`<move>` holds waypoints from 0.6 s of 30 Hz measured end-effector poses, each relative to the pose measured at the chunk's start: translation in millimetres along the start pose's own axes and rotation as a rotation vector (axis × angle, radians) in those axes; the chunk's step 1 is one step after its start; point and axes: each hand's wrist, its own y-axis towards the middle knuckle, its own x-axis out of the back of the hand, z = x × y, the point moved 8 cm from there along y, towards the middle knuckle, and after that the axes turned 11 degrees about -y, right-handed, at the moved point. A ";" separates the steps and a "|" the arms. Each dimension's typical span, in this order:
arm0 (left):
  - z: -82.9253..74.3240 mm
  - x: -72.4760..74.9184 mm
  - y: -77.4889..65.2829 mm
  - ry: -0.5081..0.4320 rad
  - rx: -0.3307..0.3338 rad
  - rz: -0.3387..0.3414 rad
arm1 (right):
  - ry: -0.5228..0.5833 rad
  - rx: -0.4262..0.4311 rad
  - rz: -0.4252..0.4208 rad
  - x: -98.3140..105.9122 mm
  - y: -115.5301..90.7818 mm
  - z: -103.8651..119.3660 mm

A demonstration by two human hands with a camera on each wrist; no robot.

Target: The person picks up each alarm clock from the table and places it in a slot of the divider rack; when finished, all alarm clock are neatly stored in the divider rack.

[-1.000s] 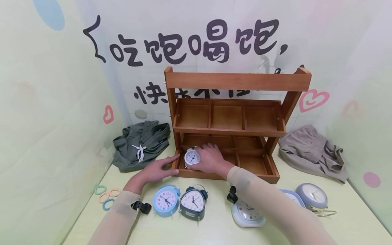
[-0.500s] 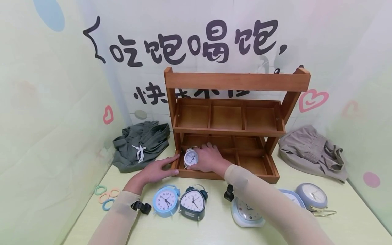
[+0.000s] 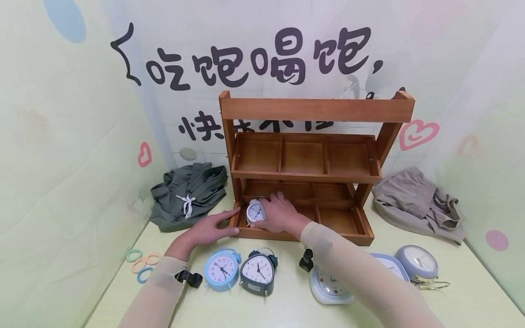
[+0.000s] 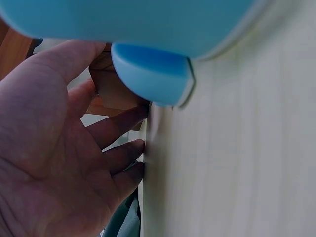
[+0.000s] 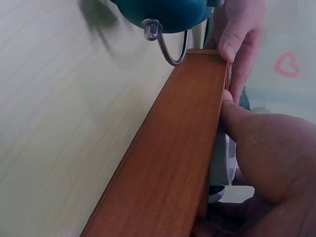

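Note:
My right hand (image 3: 280, 214) grips a small white twin-bell alarm clock (image 3: 256, 212) by its right side. The clock stands in the bottom-tier left compartment of a brown wooden rack (image 3: 317, 109), its dial facing me. With fingers extended, my left hand (image 3: 207, 230) touches the rack's lower left end, thumb at the front corner. In the left wrist view the left palm (image 4: 59, 158) shows beneath a light blue alarm clock (image 4: 138, 22). In the right wrist view the rack's front board (image 5: 158, 143) hides part of the white clock and the right fingers.
Before the rack stand the light blue alarm clock (image 3: 221, 271) and a dark green one (image 3: 257, 273). More clocks, including a blue-grey one (image 3: 417, 262), sit right, partly behind my forearm. Dark green cloth (image 3: 188, 196), taupe cloth (image 3: 418, 205) and several hair ties (image 3: 139, 264) flank these.
My right wrist has shifted slightly left, and the white alarm clock has moved a little left in its compartment, still in my grip. My left hand keeps its place at the rack.

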 end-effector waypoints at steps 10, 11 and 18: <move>-1.3 0.0 -0.5 -0.002 -0.009 0.004 | 0.011 -0.004 -0.014 0.3 -3.6 0.6; -1.2 0.0 -0.5 -0.002 -0.008 0.004 | 0.008 -0.003 -0.014 0.3 -3.9 0.5; -1.2 0.0 -0.7 -0.005 -0.003 0.004 | 0.010 0.001 -0.015 -2.3 -5.2 0.0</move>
